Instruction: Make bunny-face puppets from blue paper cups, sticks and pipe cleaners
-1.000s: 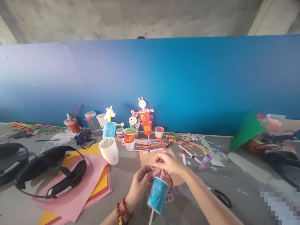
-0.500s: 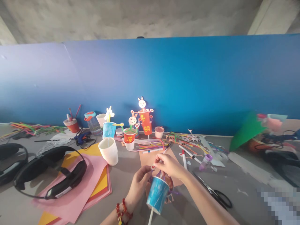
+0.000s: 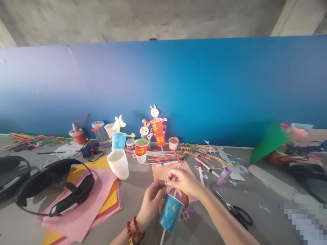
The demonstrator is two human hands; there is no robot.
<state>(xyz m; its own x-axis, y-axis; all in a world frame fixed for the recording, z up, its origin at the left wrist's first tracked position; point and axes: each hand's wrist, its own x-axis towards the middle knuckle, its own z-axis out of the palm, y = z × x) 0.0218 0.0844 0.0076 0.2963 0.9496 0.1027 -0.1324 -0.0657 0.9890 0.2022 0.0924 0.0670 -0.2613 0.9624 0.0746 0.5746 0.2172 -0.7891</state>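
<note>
Just above the rim of a blue-painted paper cup [image 3: 171,212], the fingertips of both my hands meet. My left hand [image 3: 154,193], with red beads at its wrist, pinches a small round paper piece [image 3: 166,183], now mostly covered by fingers. On the same piece, the thumb and fingers of my right hand [image 3: 181,180] are closed. Purple pipe cleaner [image 3: 188,211] sticks out beside the cup and curls at its mouth. The cup tilts, with a white stick [image 3: 162,235] running through it and out below. Cut-out brown card lies partly hidden behind it.
Black scissors [image 3: 236,212], markers [image 3: 201,173] and a purple-capped tube [image 3: 224,176] lie to the right. Stacked white cups [image 3: 119,165], rabbit-faced cup puppets [image 3: 141,146] and loose pipe cleaners [image 3: 163,157] are farther back. A black headset [image 3: 74,190] rests on coloured paper [image 3: 89,211] at left.
My right fingers have shifted slightly down and left, closing over the small round paper piece that showed between my hands. The blue cup stays almost where it was.
</note>
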